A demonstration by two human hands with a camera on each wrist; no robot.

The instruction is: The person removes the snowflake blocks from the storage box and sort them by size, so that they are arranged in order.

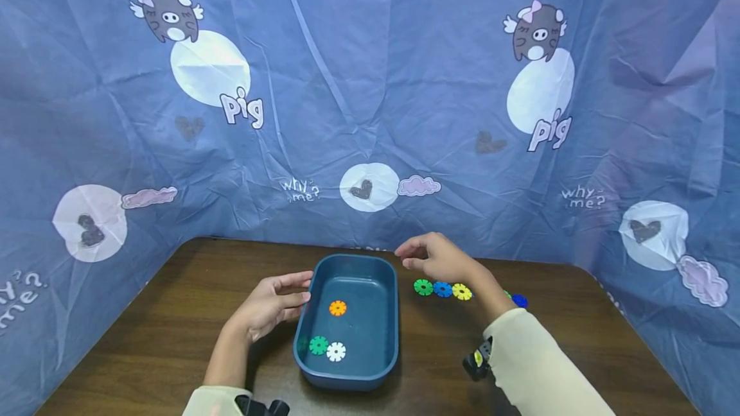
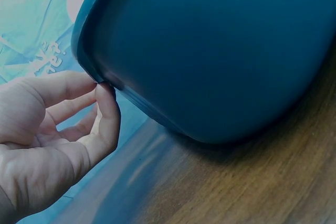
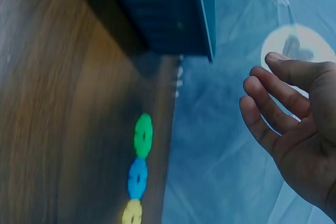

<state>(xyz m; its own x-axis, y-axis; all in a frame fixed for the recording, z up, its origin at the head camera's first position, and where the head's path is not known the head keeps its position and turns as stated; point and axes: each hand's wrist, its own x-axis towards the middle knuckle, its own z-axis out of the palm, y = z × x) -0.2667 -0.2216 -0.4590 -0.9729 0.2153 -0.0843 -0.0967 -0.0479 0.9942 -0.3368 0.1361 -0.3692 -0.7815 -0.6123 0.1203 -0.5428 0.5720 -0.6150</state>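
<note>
Apparently I'm partway through loading the blue bin (image 1: pixel 367 329), between pieces: my left hand (image 1: pixel 274 303) pinches its left rim, while my right hand (image 1: pixel 436 258), fingers loosely bent around nothing, hovers off its far right corner. An orange disc (image 1: pixel 338 308), green disc (image 1: pixel 318 345) and white disc (image 1: pixel 336 352) lie inside; next I'd probably lower to the row-end green disc (image 1: pixel 423 287) near the far edge of the table (image 1: pixel 202 300).

Smooth plastic tub (image 1: pixel 361 326), plastic discs (image 1: pixel 419 287), wood-grain table (image 1: pixel 173 313) with a faint sheen, wrinkled cloth curtain (image 1: pixel 358 50)
</note>
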